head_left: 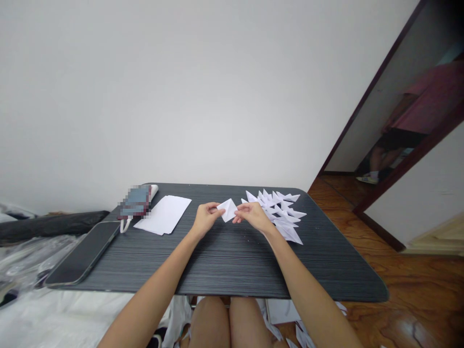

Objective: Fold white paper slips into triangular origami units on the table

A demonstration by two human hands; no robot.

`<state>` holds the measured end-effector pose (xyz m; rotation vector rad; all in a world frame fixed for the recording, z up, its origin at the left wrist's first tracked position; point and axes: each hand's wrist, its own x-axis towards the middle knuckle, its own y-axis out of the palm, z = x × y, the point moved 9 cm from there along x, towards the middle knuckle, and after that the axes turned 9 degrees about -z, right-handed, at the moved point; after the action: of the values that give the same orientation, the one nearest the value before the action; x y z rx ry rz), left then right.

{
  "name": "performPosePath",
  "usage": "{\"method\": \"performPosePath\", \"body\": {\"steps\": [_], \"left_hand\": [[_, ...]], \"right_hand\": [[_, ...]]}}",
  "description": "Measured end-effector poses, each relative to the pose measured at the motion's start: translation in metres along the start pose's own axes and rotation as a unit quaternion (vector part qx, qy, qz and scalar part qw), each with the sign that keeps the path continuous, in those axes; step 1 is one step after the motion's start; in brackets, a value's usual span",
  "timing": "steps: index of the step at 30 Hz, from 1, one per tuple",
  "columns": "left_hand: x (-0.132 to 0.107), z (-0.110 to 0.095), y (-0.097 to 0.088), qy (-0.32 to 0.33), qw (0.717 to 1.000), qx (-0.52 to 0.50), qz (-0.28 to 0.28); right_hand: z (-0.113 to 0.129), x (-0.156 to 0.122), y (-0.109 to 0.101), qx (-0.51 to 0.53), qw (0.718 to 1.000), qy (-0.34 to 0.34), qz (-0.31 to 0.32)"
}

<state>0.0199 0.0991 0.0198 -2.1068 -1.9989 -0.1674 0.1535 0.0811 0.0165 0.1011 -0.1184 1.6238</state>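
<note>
Between my two hands, just above the dark table, is a small folded piece of white paper, roughly diamond-shaped with a crease down it. My left hand pinches its left corner between thumb and fingers. On the opposite side, my right hand grips the right corner. Right behind that hand lies a pile of folded white paper pieces with pointed tips, partly covered by the hand. A stack of flat white paper sheets rests to the left of my left hand.
A black smartphone lies along the left edge of the dark table. Behind it sits a blurred-out device with a white cable. White paper pieces lie below the table. A person in a pink top stands through the doorway.
</note>
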Motion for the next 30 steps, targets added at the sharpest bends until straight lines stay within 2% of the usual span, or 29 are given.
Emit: {"method": "performPosePath", "body": {"steps": [7, 13, 15, 21, 24, 26, 30], "left_hand": [[-0.001, -0.002, -0.001, 0.001, 1.0, -0.001, -0.016], [0.001, -0.002, -0.005, -0.001, 0.999, -0.022, -0.025], [0.001, -0.003, -0.005, 0.0, 0.999, -0.028, -0.025], [-0.007, -0.002, 0.015, -0.014, 0.999, -0.016, 0.037], [-0.01, -0.001, 0.022, -0.027, 0.998, -0.027, 0.051], [-0.009, 0.002, 0.02, -0.042, 0.997, -0.05, 0.04], [-0.005, 0.012, 0.007, -0.086, 0.989, -0.121, -0.012]], "right_hand": [[0.001, 0.0, -0.001, -0.002, 1.0, -0.012, -0.006], [0.004, -0.001, -0.003, 0.039, 0.999, 0.014, 0.005], [0.005, -0.001, -0.007, 0.037, 0.999, 0.016, -0.011], [0.015, 0.0, -0.008, -0.084, 0.991, -0.08, -0.071], [0.012, -0.001, -0.01, -0.095, 0.987, -0.076, -0.103], [0.011, -0.001, -0.009, -0.08, 0.991, -0.059, -0.088], [0.02, -0.004, -0.005, 0.021, 0.999, -0.041, -0.028]]}}
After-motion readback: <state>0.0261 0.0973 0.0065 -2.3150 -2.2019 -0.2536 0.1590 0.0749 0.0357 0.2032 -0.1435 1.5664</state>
